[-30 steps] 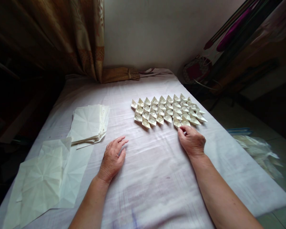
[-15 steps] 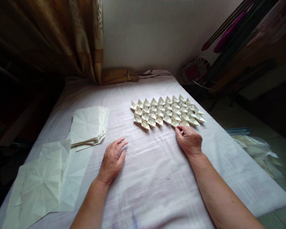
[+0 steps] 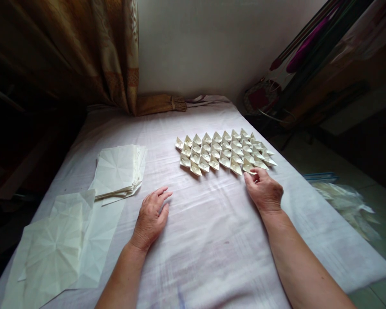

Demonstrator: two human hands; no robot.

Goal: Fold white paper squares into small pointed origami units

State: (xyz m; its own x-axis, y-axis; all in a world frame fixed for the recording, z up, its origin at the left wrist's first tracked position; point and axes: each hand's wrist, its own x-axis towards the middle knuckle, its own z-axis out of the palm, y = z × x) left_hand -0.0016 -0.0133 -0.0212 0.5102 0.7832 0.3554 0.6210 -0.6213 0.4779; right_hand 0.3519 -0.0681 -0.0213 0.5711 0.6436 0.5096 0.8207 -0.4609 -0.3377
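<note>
Many small folded paper boats (image 3: pixel 214 153) stand in close rows on the cloth-covered table, right of the middle. My right hand (image 3: pixel 264 190) is at the front row, its thumb and fingers closed at the near edge of one paper boat (image 3: pixel 248 166). The fingertips partly cover that boat. Between the boats and the paper on the left, my left hand (image 3: pixel 152 218) rests on the cloth, fingers loosely stretched and holding nothing. Nearest to it is a stack of creased square paper sheets (image 3: pixel 114 169).
More creased sheets (image 3: pixel 56 246) lie spread at the table's front left. A gold curtain (image 3: pixel 119 56) hangs at the back left, its tied end on the table. Clear plastic bags (image 3: pixel 344 201) with pale contents sit on the floor beyond the right edge.
My right hand has moved a little to the right along the front row, from one paper boat to the one beside it. My left hand stays where it was.
</note>
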